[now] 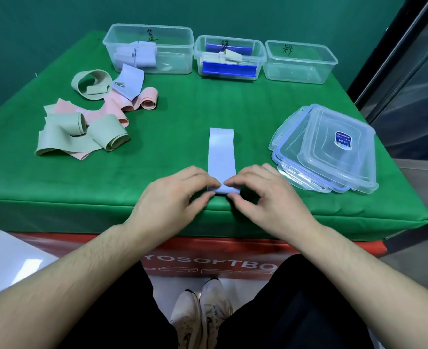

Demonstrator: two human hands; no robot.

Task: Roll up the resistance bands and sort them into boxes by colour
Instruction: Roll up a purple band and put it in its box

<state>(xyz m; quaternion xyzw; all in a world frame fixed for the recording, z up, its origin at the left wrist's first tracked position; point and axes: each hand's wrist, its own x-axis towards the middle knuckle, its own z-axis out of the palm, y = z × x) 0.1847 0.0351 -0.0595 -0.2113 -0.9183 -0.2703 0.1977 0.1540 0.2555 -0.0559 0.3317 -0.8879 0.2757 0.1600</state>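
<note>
A pale blue band lies flat on the green table, running away from me, its near end turned into a small roll. My left hand pinches the roll's left end and my right hand pinches its right end. At the far edge stand three clear boxes: the left box holds several rolled pale blue bands, the middle box holds a pale green roll, the right box holds nothing. A loose heap of green bands, pink bands and a blue band lies at the left.
A stack of clear lids with blue seals sits at the right, close to my right hand. The table's near edge runs just under my hands. A dark glass panel stands at the far right.
</note>
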